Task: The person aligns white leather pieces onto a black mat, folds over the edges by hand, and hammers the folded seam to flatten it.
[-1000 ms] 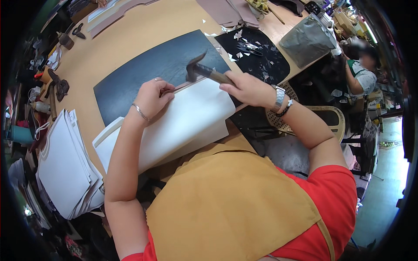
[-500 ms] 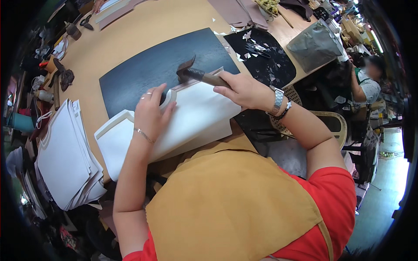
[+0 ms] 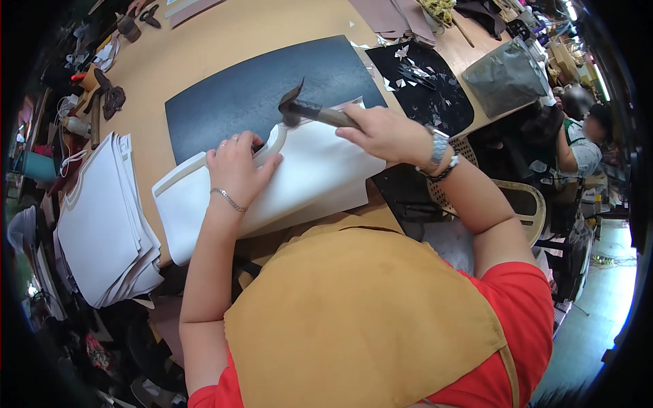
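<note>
My right hand [image 3: 391, 136] is closed round the wooden handle of a hammer [image 3: 320, 112]. Its dark metal head is over the far edge of a white sheet [image 3: 320, 156], beside a curved notch; whether it touches is unclear. The sheet, leather-like with a folded cream border, lies partly on a dark slab [image 3: 272, 81] and droops over the table's near edge. On the sheet's left part rests my left hand [image 3: 238, 166], fingers laid along the border and thumb apart. Something small and dark shows by its fingertips, too hidden to name.
A stack of white sheets [image 3: 102, 224] lies at the left table edge. Beyond are a second hammer [image 3: 95, 115] and a bottle [image 3: 127, 27]. On the right, a black mat [image 3: 435, 102] holds scraps beside a grey bag [image 3: 507, 75]. A person [image 3: 578, 146] sits at far right.
The view has shifted slightly. My left hand has slid a little along the border, its fingers now lower on the sheet. The hammer stays near the notch in my right hand.
</note>
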Demonstrator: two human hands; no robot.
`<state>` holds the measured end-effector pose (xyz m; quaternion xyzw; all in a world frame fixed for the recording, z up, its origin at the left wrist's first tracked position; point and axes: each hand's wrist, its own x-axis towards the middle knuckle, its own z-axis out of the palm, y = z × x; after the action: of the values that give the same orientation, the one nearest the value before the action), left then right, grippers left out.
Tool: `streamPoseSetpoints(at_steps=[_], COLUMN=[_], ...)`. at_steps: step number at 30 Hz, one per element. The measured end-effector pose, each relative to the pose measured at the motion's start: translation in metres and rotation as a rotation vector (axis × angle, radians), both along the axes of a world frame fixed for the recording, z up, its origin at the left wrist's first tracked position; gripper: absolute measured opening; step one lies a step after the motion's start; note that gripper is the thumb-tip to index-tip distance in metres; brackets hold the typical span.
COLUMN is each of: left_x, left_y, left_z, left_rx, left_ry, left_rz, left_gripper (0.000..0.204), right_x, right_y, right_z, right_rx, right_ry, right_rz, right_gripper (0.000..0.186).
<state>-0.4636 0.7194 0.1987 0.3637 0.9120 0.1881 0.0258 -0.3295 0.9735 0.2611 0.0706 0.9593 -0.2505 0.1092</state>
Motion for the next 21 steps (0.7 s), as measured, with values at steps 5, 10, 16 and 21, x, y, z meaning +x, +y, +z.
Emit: streamPoseSetpoints(at_steps=[5,10,16,21], left_x=[-0.015,-0.027,-0.031,-0.032], left_y=[0.012,0.048,0.063,0.070], left_z=[0.002,0.002,-0.002,-0.017], left_rx=[0.001,-0.007,0.008,0.254], left_ry=[-0.249,-0.174,-0.283,-0.354], left_rz=[0.009,0.046,0.146,0.154], left_gripper=[0.040,0.044,0.044,0.040], right_x=[0.013,0.006,0.006,0.006], right_y=[0.012,0.023,0.029,0.027], right_z=[0.001,-0.018,-0.046,-0.047], right_rx=[-0.100,-0.087,-0.057,-0.053], right_ry=[0.119,0.170,0.178,0.187], right_rz=[-0.101,-0.133,-0.149,-0.157], right_gripper=[0.039,0.039,0.038,0.037])
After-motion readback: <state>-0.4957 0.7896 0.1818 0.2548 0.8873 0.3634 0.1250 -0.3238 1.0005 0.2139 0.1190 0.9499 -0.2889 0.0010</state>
